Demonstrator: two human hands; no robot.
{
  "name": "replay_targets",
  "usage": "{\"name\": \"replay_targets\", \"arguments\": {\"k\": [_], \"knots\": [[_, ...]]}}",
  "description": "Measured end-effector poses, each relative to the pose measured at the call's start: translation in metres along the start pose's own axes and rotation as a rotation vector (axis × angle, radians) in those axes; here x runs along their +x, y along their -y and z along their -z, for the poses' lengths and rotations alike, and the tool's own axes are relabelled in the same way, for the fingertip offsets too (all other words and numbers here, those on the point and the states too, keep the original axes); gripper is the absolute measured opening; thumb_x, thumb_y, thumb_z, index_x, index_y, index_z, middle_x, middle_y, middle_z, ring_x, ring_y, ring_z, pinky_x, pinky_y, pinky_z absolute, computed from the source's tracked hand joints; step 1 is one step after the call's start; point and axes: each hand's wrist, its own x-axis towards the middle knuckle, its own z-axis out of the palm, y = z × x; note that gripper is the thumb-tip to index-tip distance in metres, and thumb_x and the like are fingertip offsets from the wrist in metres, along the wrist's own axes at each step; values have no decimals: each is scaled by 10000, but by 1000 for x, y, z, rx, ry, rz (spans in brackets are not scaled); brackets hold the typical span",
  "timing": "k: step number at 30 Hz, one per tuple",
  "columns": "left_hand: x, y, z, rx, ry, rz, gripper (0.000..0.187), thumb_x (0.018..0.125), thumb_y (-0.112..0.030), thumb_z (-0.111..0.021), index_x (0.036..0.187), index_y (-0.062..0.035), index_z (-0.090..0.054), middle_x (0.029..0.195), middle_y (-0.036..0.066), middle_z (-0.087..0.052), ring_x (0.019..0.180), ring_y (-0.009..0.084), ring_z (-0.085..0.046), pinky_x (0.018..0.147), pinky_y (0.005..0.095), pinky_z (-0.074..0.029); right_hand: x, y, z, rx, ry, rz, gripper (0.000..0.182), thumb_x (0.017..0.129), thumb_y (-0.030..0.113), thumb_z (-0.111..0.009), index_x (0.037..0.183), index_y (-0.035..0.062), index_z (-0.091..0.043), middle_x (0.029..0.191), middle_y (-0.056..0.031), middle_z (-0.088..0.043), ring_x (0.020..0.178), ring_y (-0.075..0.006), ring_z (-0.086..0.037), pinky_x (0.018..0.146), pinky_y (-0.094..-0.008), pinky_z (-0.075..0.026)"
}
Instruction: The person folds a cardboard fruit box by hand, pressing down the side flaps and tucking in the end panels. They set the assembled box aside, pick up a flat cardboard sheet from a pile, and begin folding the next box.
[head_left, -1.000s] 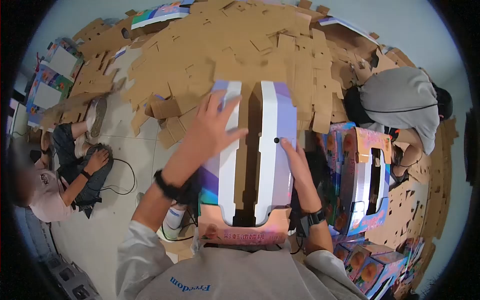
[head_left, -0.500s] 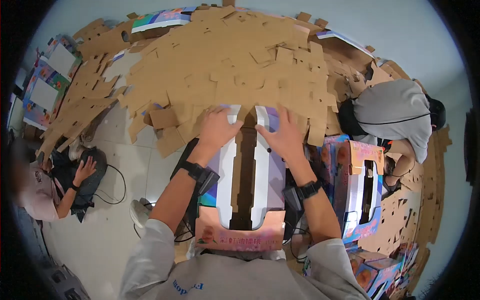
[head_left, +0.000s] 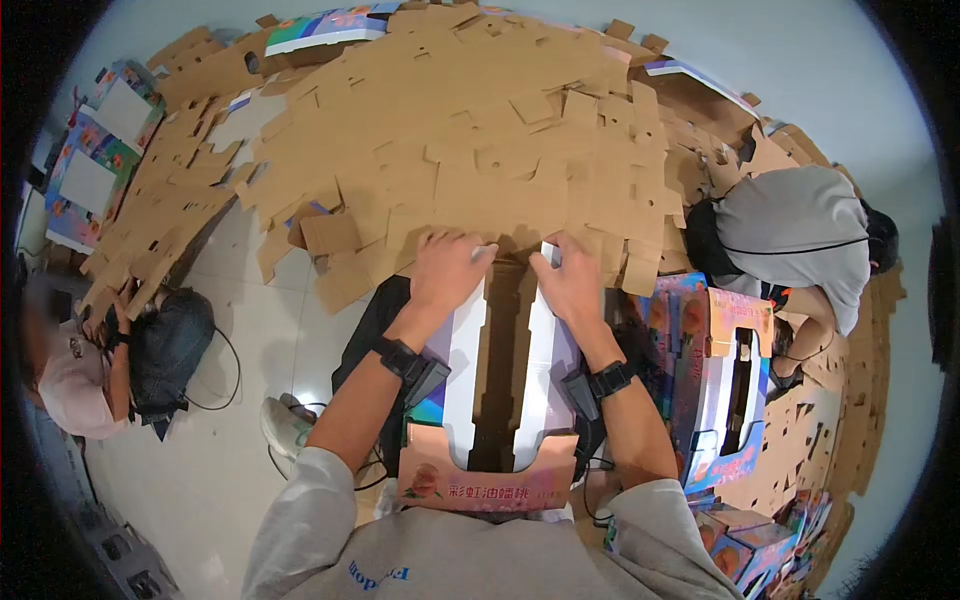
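Note:
A printed cardboard box (head_left: 488,478) with white inner flaps and an orange-pink front panel stands between my forearms, its middle slot open to brown card. At its far left corner my left hand (head_left: 452,268) is closed round the flap edge, thumb on the white part. My right hand (head_left: 568,280) grips the far right corner the same way, thumb against the white flap. Both hands rest at the box's far end, with the slot between them.
Flat brown cardboard sheets (head_left: 460,130) lie ahead. Finished-looking printed boxes (head_left: 700,380) stand at right, beside a bent-over co-worker (head_left: 790,230). Another person (head_left: 85,380) sits at left. More printed boxes (head_left: 745,545) are at lower right; printed panels (head_left: 90,190) lean at upper left.
Both my hands have come nearer my body and closed on the far corners of the box. The person at left has brought a hand from the knee up to the other hand.

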Motion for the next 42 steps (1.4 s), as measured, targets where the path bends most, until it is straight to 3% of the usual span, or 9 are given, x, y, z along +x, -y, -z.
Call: {"name": "replay_targets", "arguments": {"k": [8, 12, 14, 18, 21, 26, 31, 36, 42], "knots": [[9, 63, -27, -31, -224, 269, 350, 962, -339, -644, 1194, -81, -691, 1177, 183, -653, 1207, 378, -504, 1056, 468, -430, 4, 13, 20, 54, 259, -190, 368, 939, 282, -674, 1140, -26, -687, 1092, -280, -702, 980, -421, -687, 888, -467, -540], [13, 101, -31, -270, -9, 443, 414, 944, -334, -660, 1294, -115, -626, 1366, 252, -520, 1298, 448, -409, 1101, 504, -400, 3, -70, -20, 294, -205, -160, 348, 977, 255, -672, 1162, -39, -668, 1088, -246, -695, 1006, -348, -676, 905, -415, -526], [6, 90, -35, -234, -205, 462, 429, 936, -311, -674, 1314, -122, -605, 1374, 270, -504, 1301, 452, -415, 1094, 515, -409, 6, -148, -48, 254, -526, -298, 363, 997, 257, -674, 1182, -55, -652, 1056, -202, -696, 1009, -301, -668, 915, -396, -519], [11, 69, -23, -243, -242, 606, 495, 922, -293, -703, 1359, -117, -552, 1248, 270, -577, 1283, 435, -465, 1080, 532, -416, -5, -168, -35, 847, -158, -658, 460, 1044, 341, -634, 1223, -83, -633, 1065, -114, -693, 1001, -249, -648, 930, -401, -518], [12, 63, -12, -123, -311, 465, 443, 959, -221, -657, 1366, -94, -535, 1189, 236, -635, 1176, 372, -587, 984, 488, -500, -5, -158, -30, 683, -109, -566, 557, 1061, 439, -581, 1306, -57, -636, 1137, -152, -706, 1045, -244, -649, 964, -386, -504], [10, 23, 25, -676, -262, 490, 379, 992, -48, -563, 1368, -61, -515, 1216, 184, -687, 934, 245, -693, 751, 363, -571, 6, -106, -25, 786, 51, -545, 640, 1083, 492, -509, 1485, -5, -534, 1392, -155, -616, 1255, -228, -577, 1075, -362, -438], [28, 59, 0, -831, -349, 331, 330, 999, -33, -572, 1324, -34, -521, 1197, 151, -693, 901, 213, -708, 740, 327, -577, 23, -41, 7, 885, 158, -525, 592, 1078, 510, -497, 1446, 48, -532, 1401, -107, -592, 1299, -241, -551, 1105, -374, -427], [25, 22, 81, -1298, -293, 510, 377, 1001, -35, -609, 1368, -8, -527, 1110, 103, -704, 1029, 214, -726, 804, 281, -582, 42, -4, 48, 1195, 220, -759, 567, 996, 440, -694, 1413, 78, -567, 1272, -106, -666, 1038, -197, -684, 854, -349, -581], [30, 37, 122, -1262, 95, 519, 495, 970, -49, -676, 1444, -30, -533, 991, 32, -681, 861, 121, -649, 726, 254, -510, 60, -3, 67, 1052, 370, -266, 521, 995, 225, -719, 1448, 52, -532, 1276, -64, -664, 1067, -147, -656, 844, -317, -570]]}}
